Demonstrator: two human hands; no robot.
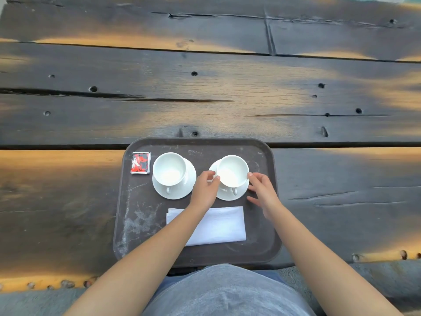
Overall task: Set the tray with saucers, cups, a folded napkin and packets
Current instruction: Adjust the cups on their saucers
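A dark brown tray (259, 242) lies at the table's near edge. On its left half a white cup (169, 168) stands on a white saucer (182, 190), handle toward me. A second white cup (232, 171) sits on the right saucer (241, 192). My left hand (205, 190) pinches that cup's left rim and the saucer edge. My right hand (262, 190) touches the cup's right side with its fingertips, fingers spread. A folded white napkin (221, 226) lies in front of the saucers, partly under my left forearm. Red and black packets (140, 163) sit in the tray's far left corner.
The tray rests on a dark, weathered plank table (205, 87) with cracks, holes and orange patches. The table's near edge (45, 283) carries a row of studs. My grey shirt fills the bottom of the view.
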